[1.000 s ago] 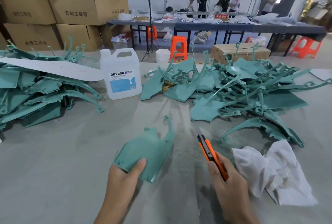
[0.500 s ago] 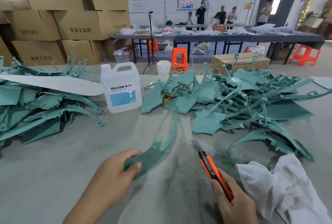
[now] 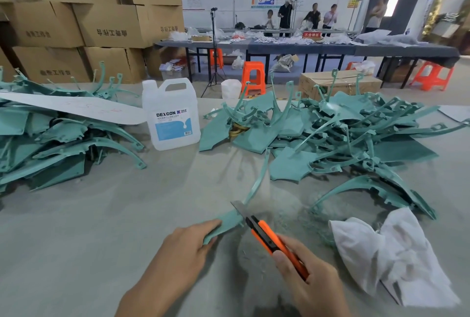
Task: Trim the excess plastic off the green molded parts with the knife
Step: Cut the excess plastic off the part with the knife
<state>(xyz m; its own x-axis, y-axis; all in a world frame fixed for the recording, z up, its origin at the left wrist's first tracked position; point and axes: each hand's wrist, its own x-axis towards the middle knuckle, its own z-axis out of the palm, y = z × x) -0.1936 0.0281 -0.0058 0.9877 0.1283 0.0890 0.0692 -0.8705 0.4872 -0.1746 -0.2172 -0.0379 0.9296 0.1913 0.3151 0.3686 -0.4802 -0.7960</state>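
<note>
Nearest in my head-camera view, the left hand grips one green molded part. Its fingers are curled round the part's flat near end and the thumb lies along the top. Just to the right, the right hand is wrapped round the orange handle of the knife, thumb pressed on top. The bare blade points away and to the left, and its edge touches the part just past the left fingertips. From that spot a thin curved arm of the part rises away from both hands.

Both hands work over a grey table, which is dusted with fine green shavings just beyond the right fingers. Right of the knife hand, close by, I see a crumpled white cloth.

Farther out beyond the blade lies a big heap of green parts. Well to the left of the left hand is a second pile, with a long white sheet lying across it. Between the piles stands a white jug labelled DEXCON.

Past the table I make out stacked cardboard boxes, an orange stool, and a long dark bench with several people behind it.
</note>
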